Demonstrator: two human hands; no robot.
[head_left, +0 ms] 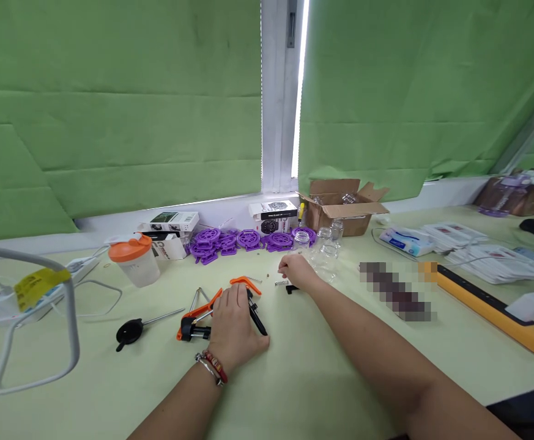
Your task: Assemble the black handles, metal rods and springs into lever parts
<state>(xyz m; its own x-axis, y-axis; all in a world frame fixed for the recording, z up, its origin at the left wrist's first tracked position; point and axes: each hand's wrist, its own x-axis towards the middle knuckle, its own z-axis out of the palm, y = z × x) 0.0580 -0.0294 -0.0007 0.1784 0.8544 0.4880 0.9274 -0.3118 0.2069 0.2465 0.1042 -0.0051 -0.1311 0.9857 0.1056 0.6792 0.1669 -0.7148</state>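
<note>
My left hand (233, 321) is curled over a black bar-like part (258, 321), with its thumb and fingers around it. Orange and black clamp-like pieces (192, 327) with metal rods lie against and partly under that hand. My right hand (298, 270) is farther forward, its fingers pinched together; whatever is in them is too small or hidden to make out. Just below it lie a small metal spring (282, 283) and a small black hooked part (290, 289). Between the hands sits an orange curved piece (247, 283) beside a thin metal pin.
Purple plastic wheels (248, 239) and glass jars (328, 250) line the back, near an open cardboard box (340, 214). At left are a black disc with a rod (129, 332), an orange-lidded cup (138, 263) and a grey frame (74, 330). A yellow-and-black bar (487, 305) lies right.
</note>
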